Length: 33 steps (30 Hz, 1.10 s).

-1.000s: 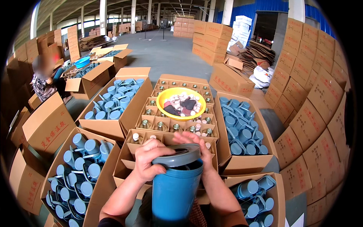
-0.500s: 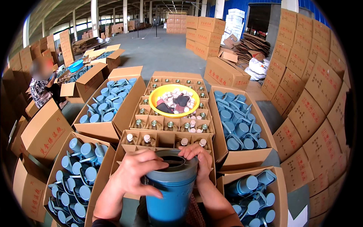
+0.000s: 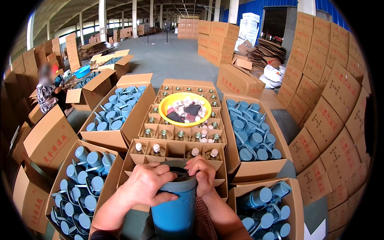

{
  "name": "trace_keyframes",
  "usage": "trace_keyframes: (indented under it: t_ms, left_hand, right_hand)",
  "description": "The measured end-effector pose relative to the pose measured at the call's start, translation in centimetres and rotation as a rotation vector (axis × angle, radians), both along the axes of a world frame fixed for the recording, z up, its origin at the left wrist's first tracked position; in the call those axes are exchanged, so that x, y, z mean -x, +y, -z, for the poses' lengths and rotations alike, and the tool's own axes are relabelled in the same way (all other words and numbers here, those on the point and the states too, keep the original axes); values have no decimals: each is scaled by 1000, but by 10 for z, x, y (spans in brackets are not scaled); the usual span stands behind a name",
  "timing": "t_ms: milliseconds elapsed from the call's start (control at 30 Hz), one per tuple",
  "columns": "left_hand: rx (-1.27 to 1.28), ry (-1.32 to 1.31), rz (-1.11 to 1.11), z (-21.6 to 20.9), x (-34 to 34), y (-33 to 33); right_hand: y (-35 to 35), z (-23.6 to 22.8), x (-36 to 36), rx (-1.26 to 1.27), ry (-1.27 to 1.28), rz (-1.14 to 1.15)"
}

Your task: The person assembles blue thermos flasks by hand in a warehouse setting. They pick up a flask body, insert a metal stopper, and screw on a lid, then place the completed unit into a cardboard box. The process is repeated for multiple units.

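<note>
A blue vacuum-flask shell (image 3: 175, 214) with a grey collar and an open, dark top stands upright, slightly tilted, close to my body. My left hand (image 3: 149, 186) holds its left rim, thumb along the outside and fingers bent over the opening. On the far right of the collar, my right hand (image 3: 201, 173) is curled, its fingers closed on the edge. What lies inside the opening is mostly hidden. Just beyond is a divided carton (image 3: 178, 143) with several glass flask liners, some capped with pale pink stoppers (image 3: 156, 147).
A yellow basin (image 3: 163, 115) of stoppers and dark cloth rests on cartons of liners. Open cartons of blue flask parts flank me left (image 3: 125, 141) and right (image 3: 260, 162). Stacked boxes (image 3: 320, 100) line the right side. A person (image 3: 50, 90) sits at far left.
My left fingers have closed in on the rim, with the thumb now pressed to the shell. The shell has shifted a little left. My right fingers have curled more tightly.
</note>
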<state>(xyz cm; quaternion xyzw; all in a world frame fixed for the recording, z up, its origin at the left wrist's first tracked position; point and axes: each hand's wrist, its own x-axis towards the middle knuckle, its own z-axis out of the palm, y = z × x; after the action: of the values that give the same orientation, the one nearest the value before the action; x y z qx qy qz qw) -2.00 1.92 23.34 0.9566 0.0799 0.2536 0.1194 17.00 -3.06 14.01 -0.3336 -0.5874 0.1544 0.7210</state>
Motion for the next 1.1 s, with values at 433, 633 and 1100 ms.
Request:
trace_keyframes:
  t_ms: [433, 633, 1100]
  left_hand:
    - [-79, -42, -97, -14, 26, -15]
    - [-245, -9, -307, -14, 22, -50]
    - [-130, -83, -151, -4, 47, -67]
  right_hand:
    - [44, 17, 24, -134, 436, -573]
    - [11, -17, 42, 20, 119, -232]
    - [-34, -33, 46, -46, -195, -144]
